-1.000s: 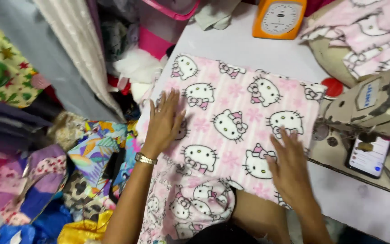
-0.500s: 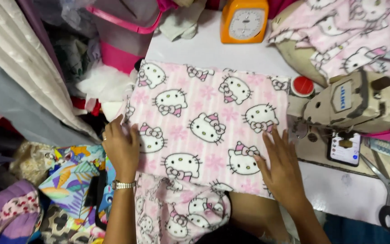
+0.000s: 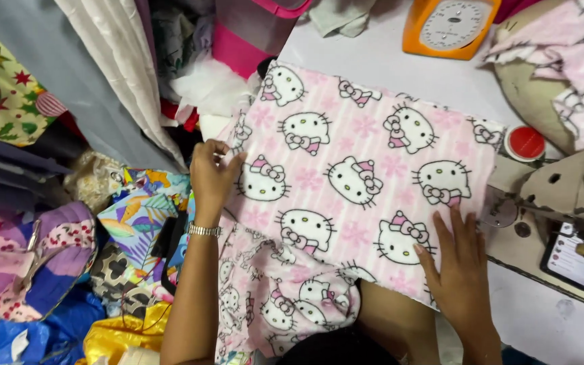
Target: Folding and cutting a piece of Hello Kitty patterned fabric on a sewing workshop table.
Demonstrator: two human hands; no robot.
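A pink fleece cloth (image 3: pixel 346 169) printed with white cartoon cats lies spread on the white table, its lower part hanging over the near edge. My left hand (image 3: pixel 212 177), with a metal watch at the wrist, grips the cloth's left edge between thumb and fingers. My right hand (image 3: pixel 455 260) lies flat, fingers together, on the cloth's lower right corner by the sewing machine (image 3: pixel 576 186).
An orange dial scale (image 3: pixel 449 26) stands at the table's back. A red round lid (image 3: pixel 526 142) and a phone (image 3: pixel 576 255) sit by the machine. More pink cat cloth (image 3: pixel 576 67) is heaped at the right. Piles of coloured fabric (image 3: pixel 89 250) fill the left.
My left hand went from lying flat on the cloth to pinching its left edge. The right hand has slid down toward the cloth's lower right corner. The view shifted.
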